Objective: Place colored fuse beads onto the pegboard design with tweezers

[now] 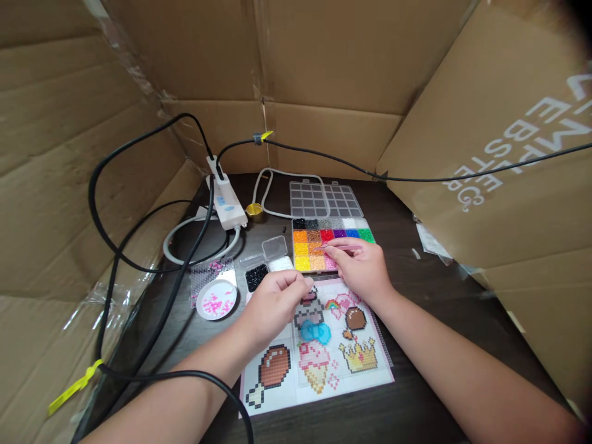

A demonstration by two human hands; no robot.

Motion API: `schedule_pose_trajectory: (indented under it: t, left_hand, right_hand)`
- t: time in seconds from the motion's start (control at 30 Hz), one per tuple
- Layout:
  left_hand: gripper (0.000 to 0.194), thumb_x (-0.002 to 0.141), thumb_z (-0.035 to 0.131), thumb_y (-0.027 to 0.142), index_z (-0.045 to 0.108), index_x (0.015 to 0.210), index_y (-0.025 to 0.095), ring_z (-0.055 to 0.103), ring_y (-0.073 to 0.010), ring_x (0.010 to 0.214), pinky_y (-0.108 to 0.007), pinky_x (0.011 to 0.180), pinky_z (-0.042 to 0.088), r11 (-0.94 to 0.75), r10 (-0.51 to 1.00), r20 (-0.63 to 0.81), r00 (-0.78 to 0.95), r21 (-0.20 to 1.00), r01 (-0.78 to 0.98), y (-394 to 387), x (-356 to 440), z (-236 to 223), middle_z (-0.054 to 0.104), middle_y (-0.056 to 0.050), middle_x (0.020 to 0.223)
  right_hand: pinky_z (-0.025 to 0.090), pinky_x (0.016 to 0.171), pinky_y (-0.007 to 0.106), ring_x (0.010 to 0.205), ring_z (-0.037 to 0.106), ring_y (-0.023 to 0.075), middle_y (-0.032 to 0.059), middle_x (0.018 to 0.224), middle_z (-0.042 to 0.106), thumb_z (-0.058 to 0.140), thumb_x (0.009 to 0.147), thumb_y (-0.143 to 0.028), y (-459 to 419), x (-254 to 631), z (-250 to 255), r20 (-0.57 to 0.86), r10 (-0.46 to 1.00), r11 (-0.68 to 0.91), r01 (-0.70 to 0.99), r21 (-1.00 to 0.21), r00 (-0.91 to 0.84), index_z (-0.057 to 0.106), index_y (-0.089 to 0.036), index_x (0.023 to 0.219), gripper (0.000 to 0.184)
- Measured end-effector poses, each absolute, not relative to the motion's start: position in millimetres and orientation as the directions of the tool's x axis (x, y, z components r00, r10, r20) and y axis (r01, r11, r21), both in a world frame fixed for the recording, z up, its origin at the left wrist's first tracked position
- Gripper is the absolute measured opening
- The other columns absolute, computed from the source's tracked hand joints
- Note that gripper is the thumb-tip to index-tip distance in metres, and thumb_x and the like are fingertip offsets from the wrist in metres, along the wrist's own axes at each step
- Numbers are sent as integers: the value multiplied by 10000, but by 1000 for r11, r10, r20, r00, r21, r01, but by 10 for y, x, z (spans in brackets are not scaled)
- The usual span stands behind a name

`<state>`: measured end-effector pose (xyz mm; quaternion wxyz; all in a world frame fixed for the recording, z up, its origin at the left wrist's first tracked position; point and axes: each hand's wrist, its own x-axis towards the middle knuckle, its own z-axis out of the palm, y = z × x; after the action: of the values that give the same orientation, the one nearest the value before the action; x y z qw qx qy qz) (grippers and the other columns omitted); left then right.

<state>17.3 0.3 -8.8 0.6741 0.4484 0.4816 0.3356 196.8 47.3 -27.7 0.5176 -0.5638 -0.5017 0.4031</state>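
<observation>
My right hand (pixel 363 268) pinches pink tweezers (pixel 345 247), whose tips reach over the orange and tan compartments of a bead box (pixel 301 264). Small beads sorted by colour fill that box, and its clear lid (pixel 324 198) lies folded back behind it. Above the upper part of a pattern sheet (pixel 277 399), my left hand (pixel 280 302) is closed with thumb and forefinger together; whatever it may hold cannot be made out. Printed on the sheet are drumsticks, an ice cream and a crown (pixel 359 357). A blue translucent piece (pixel 315 333) lies near its middle, below my left fingers.
Left of the sheet are a white dish (pixel 216 300) of pink beads, a clear pegboard (pixel 198 280) and small boxes of black beads (pixel 256 277) and white beads (pixel 280 264). Behind them are a gold cup (pixel 254 211) and power strip (pixel 227 203). A black cable (pixel 185 373) crosses my left forearm.
</observation>
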Motion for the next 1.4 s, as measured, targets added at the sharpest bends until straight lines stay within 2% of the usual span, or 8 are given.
schedule_pose_trajectory:
  t: [0.23,0.43,0.97,1.4]
  left_hand:
    - [419,787,680,491,402,601,239,170,-52,410,-225,407,123,369,884,-350,311,929,-3,-2,174,-75,270,118,461]
    - [433,774,689,486,391,585,235,171,-51,421,-229,418,123,376,882,-352,312,927,-16,10,193,-59,262,116,485]
    - [431,783,675,480,373,587,242,165,-59,428,-241,430,124,370,885,-349,309,929,-10,-1,190,-62,241,119,483]
    - [434,767,689,490,389,581,238,182,-57,434,-244,435,122,363,887,-340,311,932,-16,1,187,-55,275,108,503]
  right_hand:
    - [530,516,291,630,695,197,59,688,758,804,718,-328,478,1945,-284,78,980,55,127,-990,183,783,-176,770,162]
    - [555,550,299,650,707,194,69,748,784,792,742,-321,475,1942,-287,103,979,72,177,-982,174,790,-178,783,149]
    - [517,499,288,627,689,199,46,646,733,792,729,-341,471,1952,-295,101,980,74,157,-985,172,781,-183,774,164]
    - [530,522,299,622,683,198,39,624,714,789,742,-351,475,1951,-307,105,981,79,158,-984,163,783,-180,780,175]
